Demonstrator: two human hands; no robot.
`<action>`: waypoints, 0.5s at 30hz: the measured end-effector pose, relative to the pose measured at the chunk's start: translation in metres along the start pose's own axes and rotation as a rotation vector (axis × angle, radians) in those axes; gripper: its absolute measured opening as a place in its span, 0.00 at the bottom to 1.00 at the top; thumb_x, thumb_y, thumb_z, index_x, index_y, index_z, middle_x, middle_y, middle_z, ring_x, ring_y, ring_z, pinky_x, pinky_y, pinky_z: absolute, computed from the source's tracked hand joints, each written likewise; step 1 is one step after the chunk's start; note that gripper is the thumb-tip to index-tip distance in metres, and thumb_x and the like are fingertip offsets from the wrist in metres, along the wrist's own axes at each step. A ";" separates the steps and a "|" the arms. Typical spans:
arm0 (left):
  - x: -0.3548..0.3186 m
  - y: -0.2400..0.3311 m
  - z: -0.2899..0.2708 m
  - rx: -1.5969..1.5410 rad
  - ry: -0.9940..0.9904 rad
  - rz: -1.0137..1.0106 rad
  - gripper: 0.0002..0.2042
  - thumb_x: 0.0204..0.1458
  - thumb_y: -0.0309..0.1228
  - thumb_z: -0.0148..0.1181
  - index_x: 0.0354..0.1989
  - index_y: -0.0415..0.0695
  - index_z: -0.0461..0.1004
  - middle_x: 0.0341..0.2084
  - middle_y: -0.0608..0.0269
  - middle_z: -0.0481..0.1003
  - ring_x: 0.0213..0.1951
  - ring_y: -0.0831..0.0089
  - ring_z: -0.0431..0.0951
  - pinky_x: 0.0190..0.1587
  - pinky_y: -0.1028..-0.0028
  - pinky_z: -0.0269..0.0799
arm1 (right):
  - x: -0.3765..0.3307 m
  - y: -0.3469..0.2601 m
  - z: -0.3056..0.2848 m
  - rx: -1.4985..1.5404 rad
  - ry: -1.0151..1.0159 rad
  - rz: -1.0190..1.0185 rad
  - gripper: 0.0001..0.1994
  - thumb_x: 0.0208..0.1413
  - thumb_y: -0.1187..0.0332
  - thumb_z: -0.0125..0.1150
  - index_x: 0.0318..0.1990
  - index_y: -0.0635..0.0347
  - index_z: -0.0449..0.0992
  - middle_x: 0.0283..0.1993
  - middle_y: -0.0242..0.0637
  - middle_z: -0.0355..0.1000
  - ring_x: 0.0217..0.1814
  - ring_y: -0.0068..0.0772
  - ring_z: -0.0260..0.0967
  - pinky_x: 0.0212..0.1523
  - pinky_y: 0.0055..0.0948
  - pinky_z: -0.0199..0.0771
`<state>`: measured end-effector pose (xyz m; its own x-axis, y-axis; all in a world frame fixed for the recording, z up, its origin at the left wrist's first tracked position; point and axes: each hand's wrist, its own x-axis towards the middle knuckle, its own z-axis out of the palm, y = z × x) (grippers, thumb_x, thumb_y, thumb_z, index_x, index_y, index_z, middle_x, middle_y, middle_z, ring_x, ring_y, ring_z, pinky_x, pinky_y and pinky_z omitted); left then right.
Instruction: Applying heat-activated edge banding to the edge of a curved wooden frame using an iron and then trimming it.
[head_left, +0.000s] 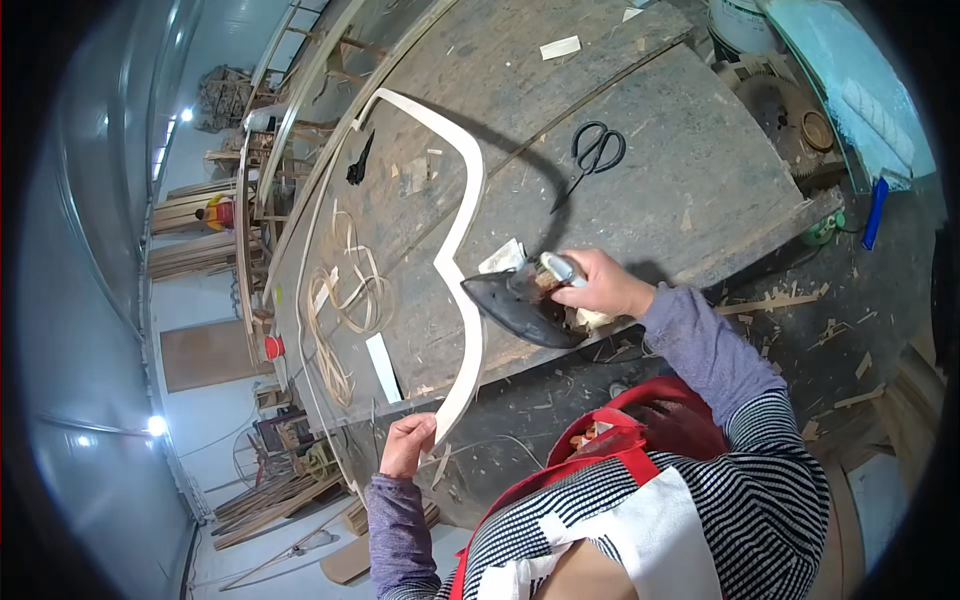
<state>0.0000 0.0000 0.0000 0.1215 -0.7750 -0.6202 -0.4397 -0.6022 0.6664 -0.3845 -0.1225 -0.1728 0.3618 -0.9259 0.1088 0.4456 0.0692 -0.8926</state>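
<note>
A long, pale curved wooden strip (462,190) with a pointed bend at its middle lies across the worn workbench (640,170). My left hand (406,445) grips the strip's near end, just off the bench's front edge. My right hand (600,283) holds the handle of a dark clothes iron (520,308), whose tip touches the strip at the pointed bend. A white cloth or paper scrap (503,257) lies beside the iron.
Black scissors (596,152) lie on the bench behind the iron. Loose coils of thin edging strip (345,300) and a small dark tool (359,162) sit at the left. Wood offcuts litter the floor. A bucket (745,25) and a saw blade (780,105) stand at the far right.
</note>
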 end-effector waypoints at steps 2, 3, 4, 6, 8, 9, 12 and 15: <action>-0.003 0.002 -0.002 -0.025 -0.006 0.008 0.09 0.55 0.32 0.61 0.36 0.38 0.79 0.19 0.73 0.71 0.20 0.84 0.64 0.25 0.80 0.58 | 0.004 0.005 0.009 0.008 0.024 -0.038 0.14 0.50 0.77 0.60 0.46 0.63 0.74 0.41 0.29 0.75 0.43 0.17 0.69 0.48 0.24 0.71; -0.003 0.004 -0.002 -0.040 -0.009 0.029 0.09 0.55 0.32 0.61 0.35 0.38 0.79 0.19 0.73 0.71 0.20 0.84 0.64 0.25 0.80 0.58 | 0.006 0.005 0.010 0.009 0.043 -0.062 0.14 0.50 0.77 0.60 0.46 0.63 0.75 0.40 0.28 0.75 0.41 0.16 0.69 0.46 0.23 0.71; -0.001 0.005 0.000 -0.033 -0.017 0.022 0.09 0.55 0.32 0.61 0.35 0.38 0.79 0.19 0.73 0.71 0.20 0.84 0.64 0.25 0.80 0.58 | 0.007 0.004 0.007 0.006 0.045 -0.064 0.14 0.50 0.77 0.60 0.46 0.63 0.75 0.40 0.28 0.75 0.41 0.16 0.69 0.46 0.23 0.71; -0.004 0.008 -0.002 -0.033 0.014 0.015 0.09 0.55 0.32 0.61 0.34 0.38 0.79 0.19 0.73 0.71 0.20 0.84 0.64 0.25 0.80 0.58 | 0.015 0.003 0.009 0.006 0.065 -0.050 0.13 0.50 0.77 0.60 0.45 0.64 0.75 0.40 0.28 0.75 0.42 0.17 0.68 0.47 0.22 0.70; -0.002 0.008 -0.001 -0.041 0.029 0.017 0.09 0.55 0.32 0.61 0.34 0.38 0.79 0.18 0.73 0.71 0.20 0.84 0.64 0.25 0.80 0.58 | 0.015 -0.004 0.007 -0.004 0.071 -0.044 0.13 0.50 0.77 0.61 0.45 0.64 0.75 0.40 0.28 0.75 0.43 0.17 0.68 0.47 0.22 0.69; -0.004 0.010 -0.003 -0.031 0.020 0.009 0.09 0.55 0.32 0.61 0.34 0.38 0.79 0.18 0.73 0.70 0.20 0.84 0.64 0.25 0.80 0.58 | 0.010 -0.008 0.006 0.064 0.057 -0.018 0.13 0.50 0.77 0.61 0.45 0.64 0.75 0.38 0.27 0.75 0.40 0.16 0.68 0.44 0.21 0.69; -0.005 0.007 -0.006 -0.022 0.010 -0.005 0.09 0.55 0.32 0.61 0.33 0.38 0.78 0.18 0.73 0.70 0.20 0.84 0.64 0.25 0.80 0.58 | 0.006 -0.010 0.004 0.194 0.017 0.036 0.13 0.49 0.76 0.61 0.44 0.63 0.75 0.35 0.25 0.74 0.35 0.14 0.67 0.38 0.18 0.70; -0.002 0.006 -0.008 -0.037 -0.005 0.019 0.09 0.55 0.33 0.61 0.32 0.38 0.78 0.18 0.73 0.70 0.20 0.84 0.64 0.25 0.81 0.58 | 0.020 -0.008 0.006 -0.011 -0.024 -0.198 0.13 0.48 0.78 0.59 0.44 0.62 0.76 0.33 0.24 0.73 0.33 0.14 0.68 0.36 0.20 0.71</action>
<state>0.0039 -0.0031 0.0085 0.1087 -0.7857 -0.6090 -0.4087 -0.5938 0.6931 -0.3759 -0.1391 -0.1608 0.2878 -0.9117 0.2933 0.5008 -0.1178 -0.8575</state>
